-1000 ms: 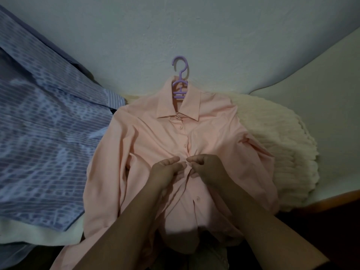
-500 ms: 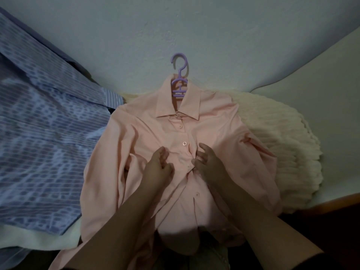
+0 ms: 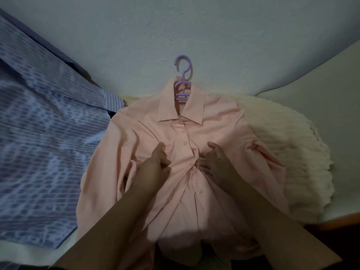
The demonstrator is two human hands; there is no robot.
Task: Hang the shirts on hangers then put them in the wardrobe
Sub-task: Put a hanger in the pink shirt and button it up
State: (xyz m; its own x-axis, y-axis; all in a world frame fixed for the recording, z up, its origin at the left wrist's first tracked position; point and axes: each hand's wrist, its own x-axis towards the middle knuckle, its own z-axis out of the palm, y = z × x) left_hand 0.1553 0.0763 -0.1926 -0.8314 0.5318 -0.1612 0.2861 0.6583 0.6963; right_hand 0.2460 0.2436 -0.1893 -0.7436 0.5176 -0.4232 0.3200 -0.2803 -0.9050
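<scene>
Both forearms reach in from six o'clock, the left hand (image 3: 157,164) and right hand (image 3: 216,160) lying with relaxed, ungripping fingers on either side of the button placket of the pink shirt (image 3: 214,125) (lilac hanger (image 3: 182,82) at twelve o'clock).

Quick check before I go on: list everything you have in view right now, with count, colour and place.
pink shirt: one, pale pink, centre, laid flat, collar at the far end, partly buttoned.
hanger: one, lilac, inside the collar, hook sticking out against the wall.
blue shirt: one, blue and white patterned, spread out to the left of the pink shirt.
blanket: one, cream, ribbed and fluffy, under and to the right of the pink shirt.
wall: pale, behind everything.
left hand: one, resting on the pink shirt left of the button placket.
right hand: one, on the bunched fabric right of the placket.
</scene>
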